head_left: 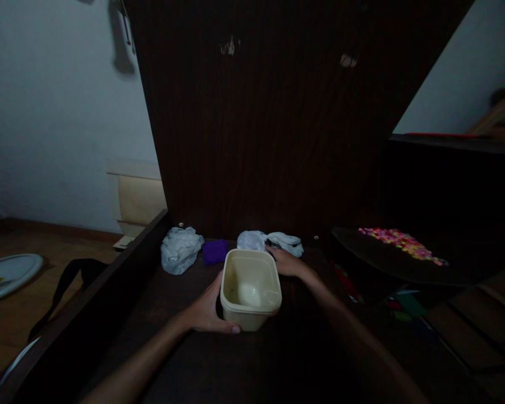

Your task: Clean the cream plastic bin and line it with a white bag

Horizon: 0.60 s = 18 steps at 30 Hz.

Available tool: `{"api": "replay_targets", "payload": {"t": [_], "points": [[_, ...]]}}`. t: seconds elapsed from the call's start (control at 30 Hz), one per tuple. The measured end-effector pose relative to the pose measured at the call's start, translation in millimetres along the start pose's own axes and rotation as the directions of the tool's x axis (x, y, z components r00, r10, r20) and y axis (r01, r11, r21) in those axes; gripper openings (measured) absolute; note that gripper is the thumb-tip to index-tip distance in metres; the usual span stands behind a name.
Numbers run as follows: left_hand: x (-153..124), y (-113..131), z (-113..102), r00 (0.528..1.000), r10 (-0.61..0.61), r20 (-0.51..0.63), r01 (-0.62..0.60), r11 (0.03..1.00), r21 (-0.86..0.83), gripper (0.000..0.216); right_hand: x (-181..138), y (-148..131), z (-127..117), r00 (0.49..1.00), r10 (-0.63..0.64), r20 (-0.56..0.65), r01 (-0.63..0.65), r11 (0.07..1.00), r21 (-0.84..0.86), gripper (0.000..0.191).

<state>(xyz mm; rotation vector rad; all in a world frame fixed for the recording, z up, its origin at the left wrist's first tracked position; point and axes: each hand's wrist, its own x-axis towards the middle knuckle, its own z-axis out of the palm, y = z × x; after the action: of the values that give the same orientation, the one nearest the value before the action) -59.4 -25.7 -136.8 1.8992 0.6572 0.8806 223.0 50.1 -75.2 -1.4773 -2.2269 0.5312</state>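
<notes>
A cream square plastic container stands open and empty on the dark wooden surface. My left hand is wrapped round its near-left corner, thumb along the front wall. My right hand reaches past the container's far-right corner toward the white cloth bundle; its fingertips are hidden behind the container rim and the cloth.
A crumpled white cloth and a purple cloth lie at the back left. A dark tray with colourful small pieces sits to the right. A tall dark wooden panel rises behind. A white plate and black strap lie on the floor.
</notes>
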Motion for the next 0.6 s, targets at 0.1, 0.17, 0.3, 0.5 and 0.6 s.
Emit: {"api": "replay_targets", "payload": {"t": [0.1, 0.17, 0.3, 0.5, 0.6], "points": [[-0.7, -0.8, -0.6, 1.000, -0.014, 0.002, 0.014, 1.000, 0.007, 0.135, -11.5, -2.2, -27.5, 0.998, 0.062, 0.011, -0.062, 0.998, 0.009, 0.022], [-1.3, -1.1, -0.9, 1.000, -0.028, 0.010, 0.027, 1.000, 0.015, 0.134, -17.2, -1.0, -43.8, 0.988, 0.144, -0.063, -0.145, 0.989, -0.010, 0.029], [-1.9, -0.7, -0.4, 0.999, -0.048, 0.004, 0.048, 0.999, 0.015, 0.132, -20.3, 5.8, -54.4, 0.918, 0.301, -0.260, -0.329, 0.941, -0.072, 0.034], [0.0, 0.8, 0.1, 1.000, 0.002, 0.000, -0.002, 1.000, 0.004, 0.126, -3.7, 6.3, -12.9, 0.895, 0.395, -0.207, -0.414, 0.909, -0.056, 0.074], [0.3, 0.7, 0.5, 1.000, 0.018, -0.004, -0.018, 1.000, -0.008, 0.131, 10.7, 1.2, 9.6, 0.900, 0.403, -0.165, -0.417, 0.907, -0.056, 0.089]]}}
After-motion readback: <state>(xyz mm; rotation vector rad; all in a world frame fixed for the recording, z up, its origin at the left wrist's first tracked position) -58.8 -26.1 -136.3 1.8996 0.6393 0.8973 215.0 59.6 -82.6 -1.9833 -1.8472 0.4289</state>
